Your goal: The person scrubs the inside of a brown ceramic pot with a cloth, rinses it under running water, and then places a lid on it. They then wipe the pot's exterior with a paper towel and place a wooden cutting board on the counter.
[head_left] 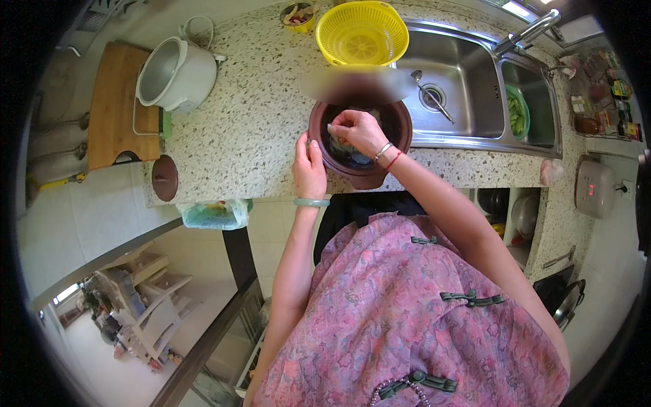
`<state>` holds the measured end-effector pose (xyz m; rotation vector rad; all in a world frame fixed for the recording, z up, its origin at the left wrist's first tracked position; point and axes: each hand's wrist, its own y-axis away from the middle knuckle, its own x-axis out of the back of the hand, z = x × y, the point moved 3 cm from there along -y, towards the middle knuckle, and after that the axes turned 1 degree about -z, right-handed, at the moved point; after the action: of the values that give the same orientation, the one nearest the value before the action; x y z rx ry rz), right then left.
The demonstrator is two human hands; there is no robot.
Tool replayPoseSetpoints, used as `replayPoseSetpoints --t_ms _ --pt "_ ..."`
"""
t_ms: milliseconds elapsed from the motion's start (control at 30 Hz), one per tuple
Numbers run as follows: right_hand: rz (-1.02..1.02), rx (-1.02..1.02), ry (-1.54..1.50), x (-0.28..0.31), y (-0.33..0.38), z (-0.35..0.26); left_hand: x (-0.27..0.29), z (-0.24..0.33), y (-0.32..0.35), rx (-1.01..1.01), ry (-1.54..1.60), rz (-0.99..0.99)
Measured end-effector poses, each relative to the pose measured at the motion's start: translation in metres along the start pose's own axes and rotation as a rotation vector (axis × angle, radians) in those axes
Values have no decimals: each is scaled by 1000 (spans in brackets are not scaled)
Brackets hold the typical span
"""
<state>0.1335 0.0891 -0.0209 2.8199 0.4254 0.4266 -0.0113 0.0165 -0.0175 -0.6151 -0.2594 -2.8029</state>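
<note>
One round, dark-brown pot (405, 129), smooth-walled, stands on the speckled stone-patterned counter (251, 88), near its front edge. Two hands attend it. The left hand (310, 171) rests at the pot's 8 o'clock rim, thumb parted from the fingers. The right hand (358, 132) is above the opening, thumb and fingers pressed together at the tips; whether they pinch anything cannot be told.

Positions from the pot:
- 12 o'clock: one yellow perforated plastic colander (361, 42).
- 2 o'clock: one steel sink (468, 74), two rectangular basins, one long-handled ladle (434, 98) in the larger.
- 10 o'clock: one white, cylindrical cooker (194, 74).
- 9 o'clock: one flat brown disc (165, 178).
</note>
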Motion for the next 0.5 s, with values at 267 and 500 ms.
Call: replayPoseSetpoints --t_ms 267,500 --pt "245 169 49 -21 -2 -27 -3 16 -13 -70 -83 -6" --pt "406 180 153 -15 -10 -35 -5 16 -12 -102 -84 15"
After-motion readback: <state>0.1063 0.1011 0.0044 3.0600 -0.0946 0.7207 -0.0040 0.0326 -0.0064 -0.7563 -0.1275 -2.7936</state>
